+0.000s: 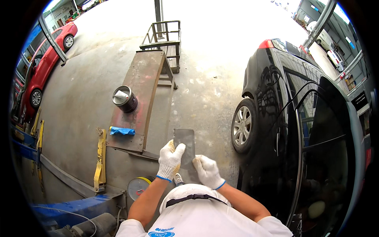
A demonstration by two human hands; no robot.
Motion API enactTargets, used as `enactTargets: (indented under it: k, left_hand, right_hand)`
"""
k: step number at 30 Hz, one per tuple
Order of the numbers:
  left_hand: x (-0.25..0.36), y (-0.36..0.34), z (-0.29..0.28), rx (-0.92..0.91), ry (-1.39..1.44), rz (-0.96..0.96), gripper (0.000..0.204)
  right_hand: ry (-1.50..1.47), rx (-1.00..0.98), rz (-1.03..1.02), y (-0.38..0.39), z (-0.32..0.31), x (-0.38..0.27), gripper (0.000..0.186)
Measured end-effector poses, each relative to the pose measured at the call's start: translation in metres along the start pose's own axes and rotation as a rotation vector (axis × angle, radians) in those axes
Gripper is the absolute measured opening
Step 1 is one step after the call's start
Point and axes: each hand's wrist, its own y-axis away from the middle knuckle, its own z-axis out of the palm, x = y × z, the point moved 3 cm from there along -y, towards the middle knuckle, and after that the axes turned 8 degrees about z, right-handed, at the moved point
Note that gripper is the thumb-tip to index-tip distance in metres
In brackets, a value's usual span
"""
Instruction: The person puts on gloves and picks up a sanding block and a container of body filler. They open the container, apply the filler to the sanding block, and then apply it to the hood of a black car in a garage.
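Both gloved hands hold a dark grey sheet [184, 143] upright just above the picture's centre. The left hand [170, 160] is curled shut around the sheet's left edge, thumb up along the face; the right hand [207, 171] is closed on its lower right corner. The sheet looks thin and light, probably abrasive paper or a flexible pad (I cannot tell which), so it should bend easily and is best gripped at the edges, as it is now. Its lower part is covered by the gloves.

At 11 o'clock a rusty metal worktop [139, 94] carries a dark tin [124, 99] with something pale inside, and a blue rag [122, 130] lies near its lower end. At 3 o'clock stands a glossy black car [292, 118]; at 9 o'clock a red car [44, 63], partly cut off by the rim. A round tin [138, 186] with a yellow rim sits at 7 o'clock, half hidden by the left forearm.
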Motion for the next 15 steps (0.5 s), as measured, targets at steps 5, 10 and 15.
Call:
enactTargets:
  k: [5, 10, 15]
  left_hand:
    - [0.002, 0.005, 0.009, 0.007, -0.437, 0.031, 0.036]
    - [-0.018, 0.002, 0.009, -0.064, -0.044, -0.016, 0.03]
    - [-0.021, 0.003, 0.019, -0.195, 0.284, -0.277, 0.015]
  right_hand:
    - [0.538, 0.295, -0.565, -0.01, -0.019, -0.055, 0.017]
    - [0.702, 0.19, -0.137, -0.045, -0.034, 0.027, 0.017]
    - [0.586, 0.203, -0.35, -0.042, -0.027, 0.03, 0.023]
